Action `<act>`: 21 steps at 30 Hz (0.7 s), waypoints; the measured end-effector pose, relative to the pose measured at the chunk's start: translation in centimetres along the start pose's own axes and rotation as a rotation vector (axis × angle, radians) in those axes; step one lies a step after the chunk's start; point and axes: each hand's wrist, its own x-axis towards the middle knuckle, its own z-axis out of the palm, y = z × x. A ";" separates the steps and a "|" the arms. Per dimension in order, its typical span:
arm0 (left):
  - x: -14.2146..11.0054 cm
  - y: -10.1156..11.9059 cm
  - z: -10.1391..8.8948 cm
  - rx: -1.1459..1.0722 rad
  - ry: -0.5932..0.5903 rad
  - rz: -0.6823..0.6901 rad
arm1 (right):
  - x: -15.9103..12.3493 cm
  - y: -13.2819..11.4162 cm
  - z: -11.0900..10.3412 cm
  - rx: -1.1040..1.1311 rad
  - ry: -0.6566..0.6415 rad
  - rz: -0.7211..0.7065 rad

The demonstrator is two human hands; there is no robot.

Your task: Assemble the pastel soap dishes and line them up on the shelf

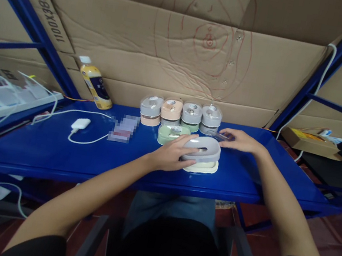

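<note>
Near the table's front edge, my left hand grips a grey oval plastic box, with fingers reaching over its rim and the thumb lower at its side. The box's top is uncovered, with a dark slot-like shape inside. Directly beneath it is a cream oval base; whether the two touch is unclear. Just behind and to the right, my right hand is closed on a clear plastic lid, partly hidden by the fingers. A green oval box with a clear top lies beyond my left hand.
Several two-layer boxes with clear lids stand in a row along the cardboard wall. A yellow drink bottle leans at the back left. A white charger with cable and a blurred-out packet lie on the blue table.
</note>
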 end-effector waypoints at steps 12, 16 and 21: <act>-0.2 -3.7 -2.2 0.140 0.254 -0.261 | 0.5 1.6 0.5 -0.179 -0.070 -0.045; -0.3 -3.5 -2.5 0.139 0.194 -0.278 | 0.7 1.8 0.6 -0.179 -0.072 -0.029; -0.1 -1.0 -1.8 0.078 0.150 -0.045 | 0.8 1.6 0.7 -0.170 -0.045 -0.001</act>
